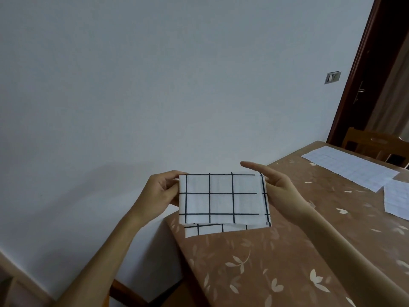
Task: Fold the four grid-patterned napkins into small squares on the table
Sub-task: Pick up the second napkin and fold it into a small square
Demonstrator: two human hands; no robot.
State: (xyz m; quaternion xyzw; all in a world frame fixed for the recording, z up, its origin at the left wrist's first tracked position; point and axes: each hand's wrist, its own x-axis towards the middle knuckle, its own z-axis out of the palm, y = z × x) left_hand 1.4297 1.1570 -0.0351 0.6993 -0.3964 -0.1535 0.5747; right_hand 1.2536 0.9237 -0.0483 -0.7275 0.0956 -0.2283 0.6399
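A white napkin with a black grid [223, 199], folded into a rectangle, is held up above the table's left corner. My left hand [158, 190] pinches its left edge. My right hand [274, 185] holds its right edge, index finger stretched out towards the left. A lower layer of the same napkin hangs out below the fold. Two more pale grid napkins lie spread flat on the table: one at the far right [349, 167], another [398, 200] cut off by the frame's right edge.
The table [276, 262] wears a brown cloth with pale leaf prints. Its left edge runs diagonally near a white wall. A wooden chair [374, 144] stands behind the far end, beside a dark door frame [363, 69].
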